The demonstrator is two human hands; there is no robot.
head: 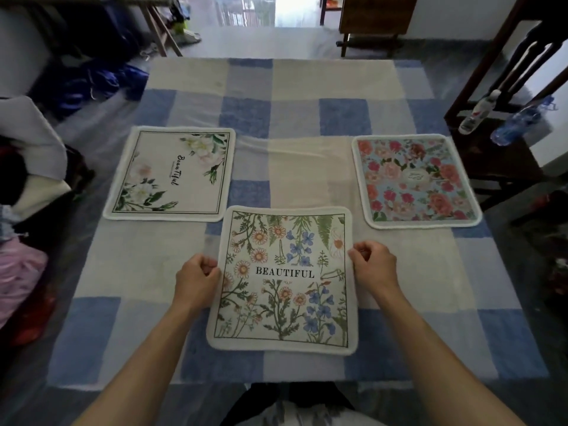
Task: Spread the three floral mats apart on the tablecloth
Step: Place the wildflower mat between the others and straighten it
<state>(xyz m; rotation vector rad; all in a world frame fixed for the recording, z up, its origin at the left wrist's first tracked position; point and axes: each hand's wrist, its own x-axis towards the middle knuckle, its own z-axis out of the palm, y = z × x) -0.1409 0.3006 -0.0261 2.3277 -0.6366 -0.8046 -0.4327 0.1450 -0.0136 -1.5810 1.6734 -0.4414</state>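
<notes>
The left hand (196,276) and right hand (373,262), fingers curled, each pinched a side edge of the wildflower mat (282,281) lying on the tablecloth (307,167)

Dim, bluish indoor light. Sole bright source: open doorway (293,9) at far top, blown out to white. Its glow washes the grey floor and the far edge of the blue-and-cream checked tablecloth (307,78). Shadows soft and faint; left side of room nearly black. Centre sharp: lettering on the cream wildflower-printed fabric mat (282,281) legible. Edges smeared, straight lines bowed; dark wooden chair (488,75) leans inward.
</notes>
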